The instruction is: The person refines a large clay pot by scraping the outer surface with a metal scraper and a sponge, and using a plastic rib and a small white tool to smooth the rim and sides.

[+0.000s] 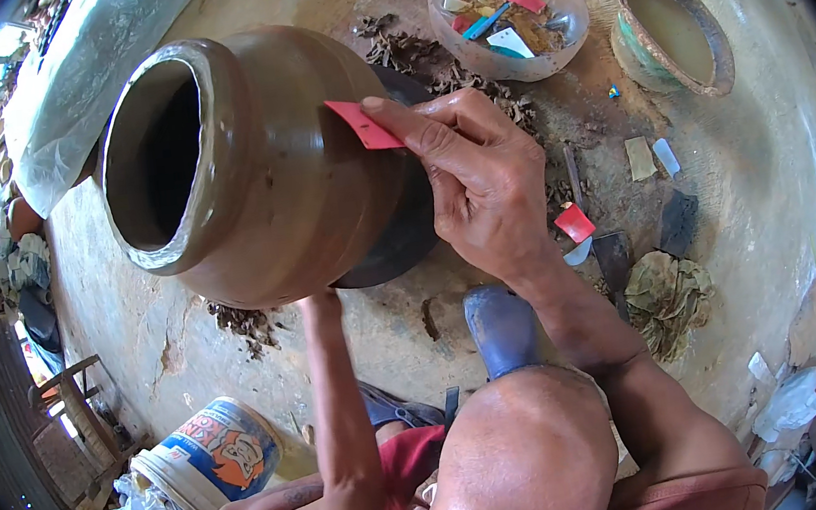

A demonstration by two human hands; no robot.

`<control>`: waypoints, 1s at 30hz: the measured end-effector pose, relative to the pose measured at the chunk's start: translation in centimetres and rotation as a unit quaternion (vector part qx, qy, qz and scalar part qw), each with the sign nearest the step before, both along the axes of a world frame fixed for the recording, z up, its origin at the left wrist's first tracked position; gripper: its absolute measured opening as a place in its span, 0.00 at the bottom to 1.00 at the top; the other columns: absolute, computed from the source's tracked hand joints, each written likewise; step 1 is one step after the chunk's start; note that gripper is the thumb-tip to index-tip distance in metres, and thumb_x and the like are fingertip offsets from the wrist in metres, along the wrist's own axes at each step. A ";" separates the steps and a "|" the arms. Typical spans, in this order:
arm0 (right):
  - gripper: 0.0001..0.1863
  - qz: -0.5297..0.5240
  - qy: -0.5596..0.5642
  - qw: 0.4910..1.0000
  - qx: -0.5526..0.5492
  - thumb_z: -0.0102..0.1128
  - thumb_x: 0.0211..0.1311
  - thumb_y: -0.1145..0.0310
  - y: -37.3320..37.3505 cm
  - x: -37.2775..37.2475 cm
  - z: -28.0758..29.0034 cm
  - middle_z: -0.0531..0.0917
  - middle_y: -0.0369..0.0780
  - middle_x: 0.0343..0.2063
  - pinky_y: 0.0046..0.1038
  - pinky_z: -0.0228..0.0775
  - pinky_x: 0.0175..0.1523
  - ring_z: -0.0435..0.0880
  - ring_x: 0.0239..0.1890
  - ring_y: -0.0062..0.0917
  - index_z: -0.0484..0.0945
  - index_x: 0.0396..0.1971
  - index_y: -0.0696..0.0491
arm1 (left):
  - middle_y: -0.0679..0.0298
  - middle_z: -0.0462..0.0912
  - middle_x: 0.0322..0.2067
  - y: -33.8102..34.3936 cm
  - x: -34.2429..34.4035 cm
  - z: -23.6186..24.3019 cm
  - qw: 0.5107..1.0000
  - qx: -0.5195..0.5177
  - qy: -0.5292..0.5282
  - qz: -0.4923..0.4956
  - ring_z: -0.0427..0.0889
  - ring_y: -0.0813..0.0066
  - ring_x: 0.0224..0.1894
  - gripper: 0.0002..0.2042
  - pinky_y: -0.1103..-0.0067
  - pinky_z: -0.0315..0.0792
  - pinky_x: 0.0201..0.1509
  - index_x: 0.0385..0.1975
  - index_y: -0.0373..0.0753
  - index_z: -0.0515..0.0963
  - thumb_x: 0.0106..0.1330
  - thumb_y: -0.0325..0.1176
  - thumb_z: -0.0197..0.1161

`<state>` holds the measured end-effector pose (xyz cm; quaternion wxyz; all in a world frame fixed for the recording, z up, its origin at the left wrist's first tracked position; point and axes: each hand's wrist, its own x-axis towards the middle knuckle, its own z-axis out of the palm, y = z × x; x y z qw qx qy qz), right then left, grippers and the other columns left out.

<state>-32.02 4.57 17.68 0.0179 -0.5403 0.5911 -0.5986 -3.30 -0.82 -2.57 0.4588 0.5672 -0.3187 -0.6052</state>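
Note:
A large brown clay pot with a wide rim lies at centre left, its dark mouth facing left in the view. It looks smooth and wet, and a dark round base shows behind it. My right hand is closed, pinching a small flat red scraper between thumb and fingers, its edge against the pot's outer wall. My left hand reaches up to the pot's lower side. Its fingers are hidden behind the pot, so their grip does not show.
Clay scraps lie beside the pot. Farther off stand a clear plastic bowl of small scrapers and a bowl of cloudy water. A red piece, a crumpled cloth and a white bucket are nearer.

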 end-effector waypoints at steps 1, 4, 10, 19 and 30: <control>0.31 0.004 -0.003 1.000 -0.004 0.57 0.55 0.90 -0.1 0.4 0.2 0.83 0.41 0.32 0.27 0.75 0.36 0.83 0.30 0.28 0.87 0.56 0.48 | 0.60 0.80 0.59 0.8 -0.4 -0.7 0.998 0.002 -0.018 0.052 0.81 0.63 0.60 0.29 0.61 0.78 0.59 0.67 0.44 0.69 0.76 0.57 0.54; 0.30 0.013 0.011 0.999 0.038 0.56 0.56 0.90 0.2 -0.3 -0.3 0.82 0.40 0.32 0.26 0.75 0.36 0.82 0.30 0.27 0.87 0.56 0.48 | 0.51 0.80 0.56 6.5 -7.0 1.8 0.973 0.191 0.031 0.124 0.86 0.62 0.47 0.27 0.67 0.83 0.37 0.63 0.45 0.72 0.76 0.58 0.57; 0.29 0.006 0.026 1.000 0.017 0.56 0.57 0.90 0.2 -0.9 -0.8 0.82 0.40 0.33 0.26 0.75 0.37 0.83 0.31 0.27 0.87 0.56 0.49 | 0.56 0.81 0.55 7.3 -6.6 3.3 0.963 0.209 0.170 -0.028 0.85 0.62 0.46 0.32 0.69 0.83 0.43 0.62 0.37 0.71 0.73 0.62 0.58; 0.28 0.016 0.042 0.999 0.024 0.57 0.57 0.89 0.0 -0.8 -0.3 0.82 0.40 0.34 0.26 0.76 0.39 0.84 0.33 0.27 0.87 0.55 0.50 | 0.62 0.81 0.58 5.3 -6.1 0.5 0.977 0.143 0.015 0.156 0.83 0.61 0.53 0.33 0.62 0.81 0.48 0.67 0.47 0.69 0.75 0.66 0.51; 0.32 0.020 0.051 0.998 0.021 0.54 0.52 0.93 0.0 -1.0 0.0 0.82 0.41 0.36 0.24 0.77 0.39 0.85 0.34 0.26 0.88 0.54 0.50 | 0.53 0.75 0.64 -0.2 0.2 1.9 0.995 0.089 0.031 -0.001 0.77 0.61 0.64 0.32 0.63 0.77 0.62 0.69 0.37 0.67 0.74 0.54 0.61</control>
